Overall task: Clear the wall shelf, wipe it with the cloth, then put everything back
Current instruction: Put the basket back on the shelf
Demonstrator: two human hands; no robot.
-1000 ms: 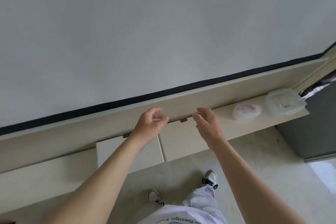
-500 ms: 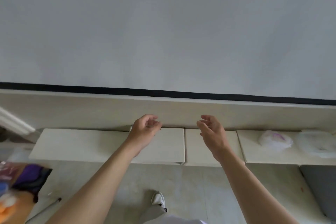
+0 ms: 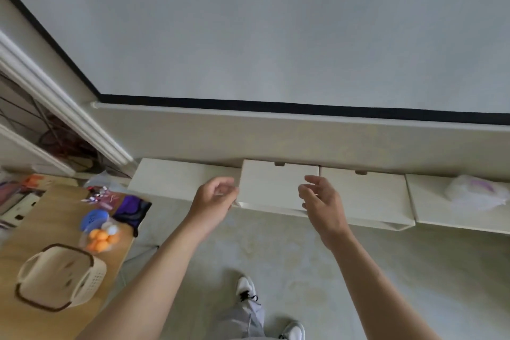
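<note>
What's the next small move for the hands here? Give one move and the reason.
Probably move the right hand rightwards to the white plastic bag, which lies on the wall shelf. Both hands hover empty over the middle of the shelf, left hand loosely curled, and the bag is the only item visible on it. The wooden table on the left already holds other things.

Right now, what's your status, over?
Left hand and right hand open, empty, above shelf. White bag on shelf. Nothing blocking.
</note>
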